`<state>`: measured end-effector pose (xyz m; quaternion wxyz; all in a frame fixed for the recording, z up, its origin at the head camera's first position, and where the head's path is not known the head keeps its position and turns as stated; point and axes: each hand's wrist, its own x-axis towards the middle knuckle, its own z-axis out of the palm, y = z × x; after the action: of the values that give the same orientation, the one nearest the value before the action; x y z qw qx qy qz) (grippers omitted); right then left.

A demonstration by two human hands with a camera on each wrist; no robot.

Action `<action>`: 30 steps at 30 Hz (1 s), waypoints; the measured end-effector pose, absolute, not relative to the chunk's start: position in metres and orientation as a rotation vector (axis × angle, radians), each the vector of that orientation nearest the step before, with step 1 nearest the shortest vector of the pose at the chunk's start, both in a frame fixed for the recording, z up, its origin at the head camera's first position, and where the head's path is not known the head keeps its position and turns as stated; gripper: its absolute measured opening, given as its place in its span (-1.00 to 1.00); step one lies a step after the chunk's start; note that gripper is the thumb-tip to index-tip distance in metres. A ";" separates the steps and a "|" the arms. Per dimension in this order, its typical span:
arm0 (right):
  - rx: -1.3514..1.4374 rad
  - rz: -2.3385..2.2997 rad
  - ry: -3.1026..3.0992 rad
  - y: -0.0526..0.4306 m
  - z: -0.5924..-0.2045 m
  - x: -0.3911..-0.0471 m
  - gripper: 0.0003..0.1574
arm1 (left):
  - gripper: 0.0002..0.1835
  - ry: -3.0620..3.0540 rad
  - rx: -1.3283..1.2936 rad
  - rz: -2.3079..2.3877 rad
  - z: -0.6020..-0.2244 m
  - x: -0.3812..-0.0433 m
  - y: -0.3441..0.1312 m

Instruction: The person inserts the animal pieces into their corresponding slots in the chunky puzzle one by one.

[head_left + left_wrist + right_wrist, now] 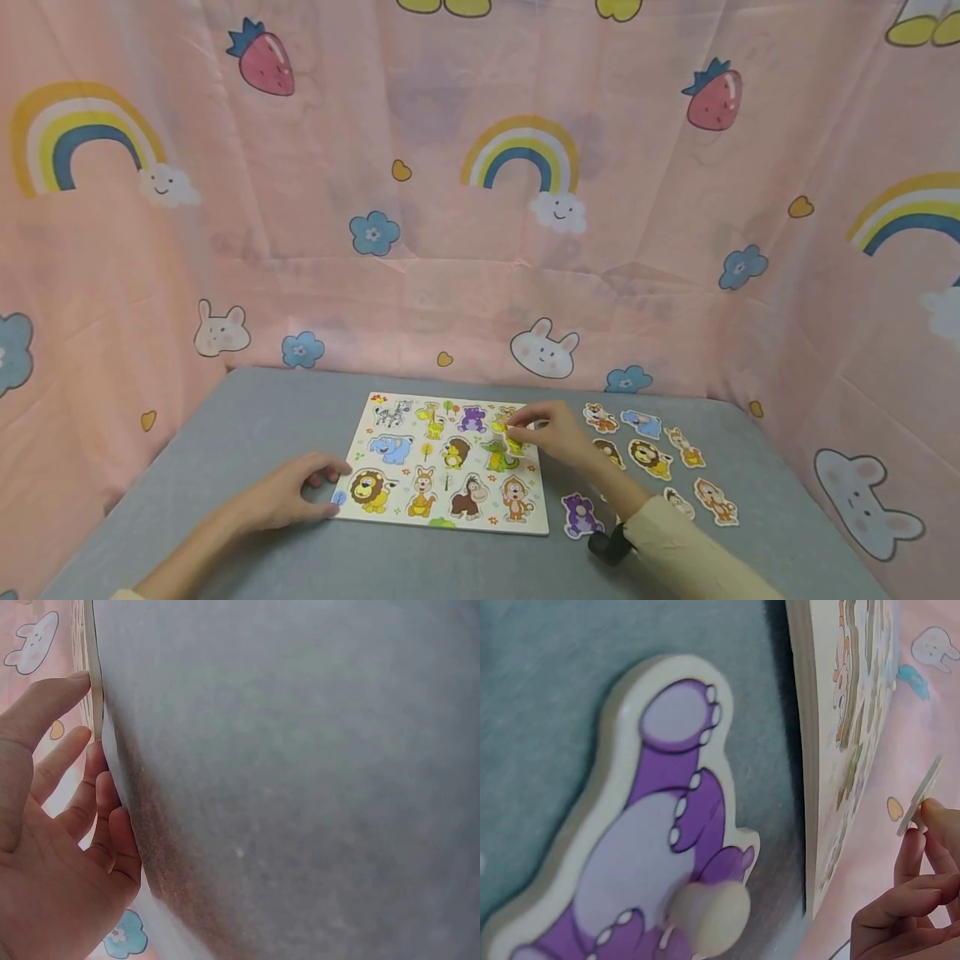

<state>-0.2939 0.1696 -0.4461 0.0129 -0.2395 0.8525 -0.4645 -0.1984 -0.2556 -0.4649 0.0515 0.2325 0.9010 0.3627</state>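
A white puzzle board printed with animals lies on the table. My left hand touches its left edge with thumb and fingertips; in the left wrist view the thumb rests against that edge. Over the board's upper right corner, my right hand pinches a yellow animal puzzle piece, partly hidden by the fingers. The right wrist view shows this thin piece almost edge-on, tilted above the board. A purple hippo piece with a knob lies right of the board, near my right wrist.
Right of the board lie several loose animal pieces, among them a lion, an elephant, a kangaroo and a monkey. My right forearm crosses over part of them. A pink patterned curtain stands behind the grey table.
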 end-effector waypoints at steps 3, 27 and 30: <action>-0.745 -1.454 2.641 0.167 -0.446 -0.294 -0.86 | -0.49 2.740 0.709 1.103 -0.464 -0.198 -0.256; -0.744 -1.608 2.534 0.135 -0.451 -0.306 -0.84 | -0.50 2.760 0.703 1.073 -0.463 -0.199 -0.255; -0.735 -1.608 2.523 0.130 -0.453 -0.308 -0.85 | -0.49 2.749 0.687 1.081 -0.462 -0.199 -0.255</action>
<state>-0.3084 0.1302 -0.4526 0.0303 -0.2383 0.8186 -0.5217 -0.1988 -0.2553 -0.4624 0.0543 0.2261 0.9051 0.3559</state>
